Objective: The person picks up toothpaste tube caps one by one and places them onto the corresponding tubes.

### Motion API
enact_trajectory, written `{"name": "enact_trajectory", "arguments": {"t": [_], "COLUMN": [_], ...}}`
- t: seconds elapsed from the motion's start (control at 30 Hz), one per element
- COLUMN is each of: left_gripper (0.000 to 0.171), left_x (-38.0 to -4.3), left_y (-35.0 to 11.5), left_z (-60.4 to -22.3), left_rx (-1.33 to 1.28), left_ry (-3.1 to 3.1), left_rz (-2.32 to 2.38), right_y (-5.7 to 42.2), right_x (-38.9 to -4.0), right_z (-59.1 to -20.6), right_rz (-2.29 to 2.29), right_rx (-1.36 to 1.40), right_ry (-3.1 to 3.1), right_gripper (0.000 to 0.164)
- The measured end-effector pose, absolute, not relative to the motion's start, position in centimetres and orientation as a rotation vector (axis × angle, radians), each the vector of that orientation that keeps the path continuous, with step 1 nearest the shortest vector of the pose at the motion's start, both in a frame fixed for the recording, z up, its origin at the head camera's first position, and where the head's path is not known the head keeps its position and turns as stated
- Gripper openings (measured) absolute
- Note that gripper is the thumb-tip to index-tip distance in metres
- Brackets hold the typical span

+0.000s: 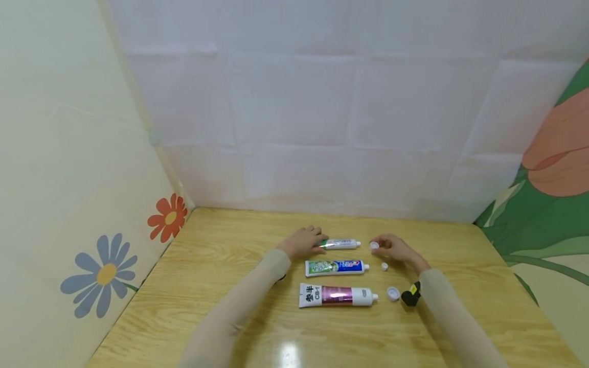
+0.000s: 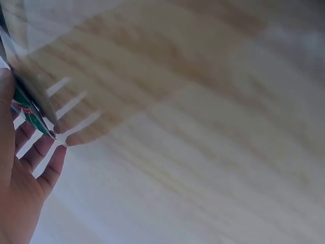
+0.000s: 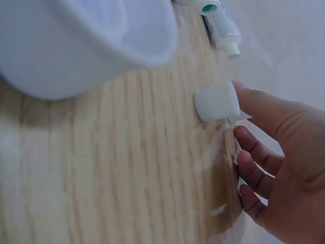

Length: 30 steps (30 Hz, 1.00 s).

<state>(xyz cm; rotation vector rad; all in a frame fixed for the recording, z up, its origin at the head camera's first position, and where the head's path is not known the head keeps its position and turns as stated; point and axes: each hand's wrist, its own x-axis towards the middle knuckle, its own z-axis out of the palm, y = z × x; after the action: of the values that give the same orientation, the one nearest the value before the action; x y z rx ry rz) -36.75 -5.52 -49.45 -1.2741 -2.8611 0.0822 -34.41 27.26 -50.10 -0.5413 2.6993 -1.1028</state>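
Note:
My left hand (image 1: 301, 242) grips the flat end of the farthest toothpaste tube (image 1: 340, 244), which lies uncapped with its nozzle to the right. In the left wrist view its green end (image 2: 31, 116) shows between thumb and fingers. Just beyond that nozzle, my right hand (image 1: 394, 249) pinches a white cap (image 1: 375, 246) between thumb and finger. A smaller white cap (image 1: 384, 266) stands nearer, beside the nozzle of a green and blue toothpaste tube (image 1: 335, 267). In the right wrist view a white cap (image 3: 216, 102) overlaps the right fingertips.
Nearest lies a large white and pink toothpaste tube (image 1: 338, 295), uncapped, with a wide white cap (image 1: 393, 293) to its right. A black device (image 1: 411, 295) is under the right wrist. Behind the wooden table (image 1: 239, 230) hangs a pale cloth (image 1: 294, 117).

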Motion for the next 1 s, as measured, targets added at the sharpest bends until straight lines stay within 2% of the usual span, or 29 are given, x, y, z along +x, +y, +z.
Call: {"name": "enact_trajectory", "arguments": {"t": [0.53, 1.0], "left_gripper": [0.056, 0.046], "left_x": [-37.5, -37.0], "left_y": [-5.3, -6.2], "left_z": [-50.8, -50.3], "left_rx": [-1.247, -1.233], "left_ry": [-2.868, -2.914], "left_rz": [0.096, -0.224], "right_y": [27.7, 28.1], "right_x": [-34.2, -33.4], "right_z": [-49.7, -48.5], "right_rz": [-1.081, -1.102], "right_rx": [-0.464, -0.482], "right_ry": [2.662, 2.654], "right_gripper": [0.038, 0.038]}}
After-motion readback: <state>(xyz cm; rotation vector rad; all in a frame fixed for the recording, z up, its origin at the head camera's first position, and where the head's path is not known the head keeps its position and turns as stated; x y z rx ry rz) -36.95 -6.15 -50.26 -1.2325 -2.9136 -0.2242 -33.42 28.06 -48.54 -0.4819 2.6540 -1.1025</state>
